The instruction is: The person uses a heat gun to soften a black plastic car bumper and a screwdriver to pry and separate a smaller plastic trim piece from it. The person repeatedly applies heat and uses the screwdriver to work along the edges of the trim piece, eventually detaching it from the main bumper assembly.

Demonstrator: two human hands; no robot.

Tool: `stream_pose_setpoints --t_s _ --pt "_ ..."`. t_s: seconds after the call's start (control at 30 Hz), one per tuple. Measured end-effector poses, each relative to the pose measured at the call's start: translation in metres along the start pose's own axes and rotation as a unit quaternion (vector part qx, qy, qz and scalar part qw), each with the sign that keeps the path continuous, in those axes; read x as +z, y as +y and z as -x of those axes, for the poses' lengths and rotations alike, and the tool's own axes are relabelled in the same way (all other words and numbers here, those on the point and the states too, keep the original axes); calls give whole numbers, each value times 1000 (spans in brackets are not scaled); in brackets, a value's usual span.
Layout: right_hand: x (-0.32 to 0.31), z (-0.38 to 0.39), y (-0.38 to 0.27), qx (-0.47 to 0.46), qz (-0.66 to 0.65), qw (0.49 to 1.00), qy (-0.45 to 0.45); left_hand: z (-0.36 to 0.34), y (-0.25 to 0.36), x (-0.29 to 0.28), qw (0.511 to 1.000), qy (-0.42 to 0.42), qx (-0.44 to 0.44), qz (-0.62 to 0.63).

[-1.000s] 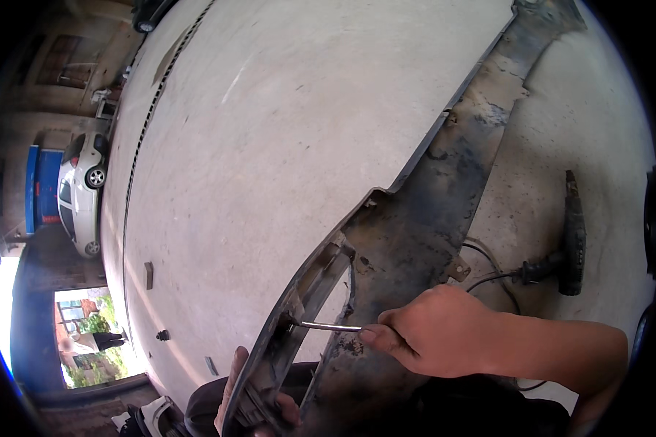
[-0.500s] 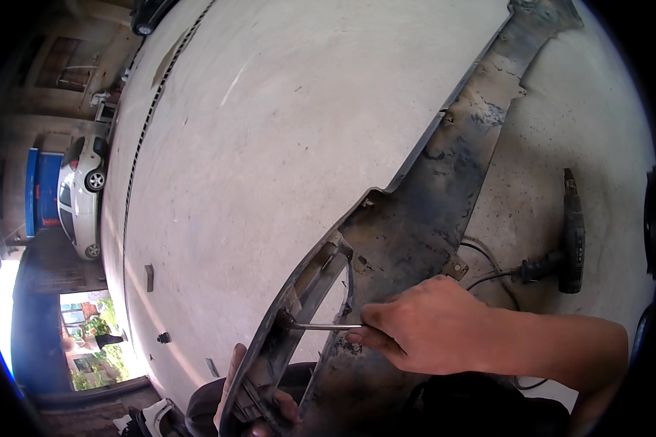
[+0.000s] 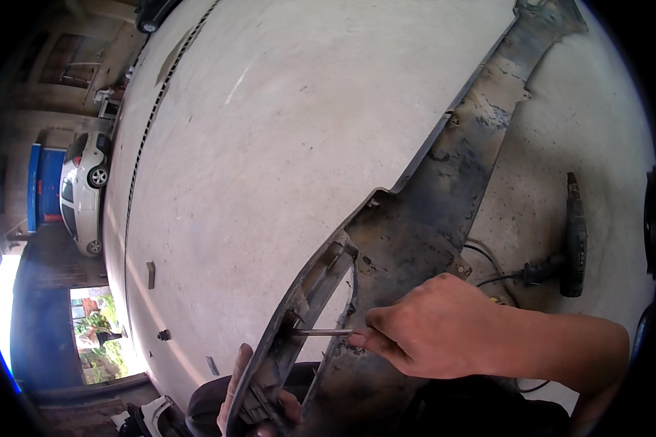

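A long, dirty car bumper stretches from the lower middle to the far right, its stained, scuffed inner face turned toward me. My left hand grips its near end, with fingers on the outer edge and fingertips showing through on the inner side. In my right hand, a thin metal rod is pinched; the fist hides its handle. Pointing left, the rod spans the slot-like opening, and its tip meets the ribbed inner wall by the bumper's left edge. Whether the tip presses in cannot be made out.
A black heat gun lies on the concrete floor to the right, its cord running behind my right hand. A small dark block sits on the floor at left. Beyond a slotted drain stands a parked white car.
The picture has shifted slightly, carrying the bumper a little rightward in view. Less of the rod shows, with my right hand slightly closer to the inner wall. My left hand keeps its hold.
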State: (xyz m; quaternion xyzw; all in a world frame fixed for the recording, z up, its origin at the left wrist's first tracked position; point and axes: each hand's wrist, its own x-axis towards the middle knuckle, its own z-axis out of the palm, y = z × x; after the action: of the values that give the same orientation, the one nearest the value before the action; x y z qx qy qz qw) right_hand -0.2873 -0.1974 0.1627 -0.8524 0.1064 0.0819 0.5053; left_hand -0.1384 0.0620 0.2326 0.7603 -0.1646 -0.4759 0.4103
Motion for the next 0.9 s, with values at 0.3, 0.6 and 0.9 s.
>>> stream_pose_setpoints --t_s 0.3,0.6,0.9 --pt "-7 -3 -3 -1 -32 999 -30 0 -5 -3 1000 -11 7 17" --pt "-14 -10 -11 84 -128 982 -111 -3 4 -2 999 -3 26 -22" --pt "-26 -12 -16 114 -133 974 -142 -8 21 6 999 8 21 -44"
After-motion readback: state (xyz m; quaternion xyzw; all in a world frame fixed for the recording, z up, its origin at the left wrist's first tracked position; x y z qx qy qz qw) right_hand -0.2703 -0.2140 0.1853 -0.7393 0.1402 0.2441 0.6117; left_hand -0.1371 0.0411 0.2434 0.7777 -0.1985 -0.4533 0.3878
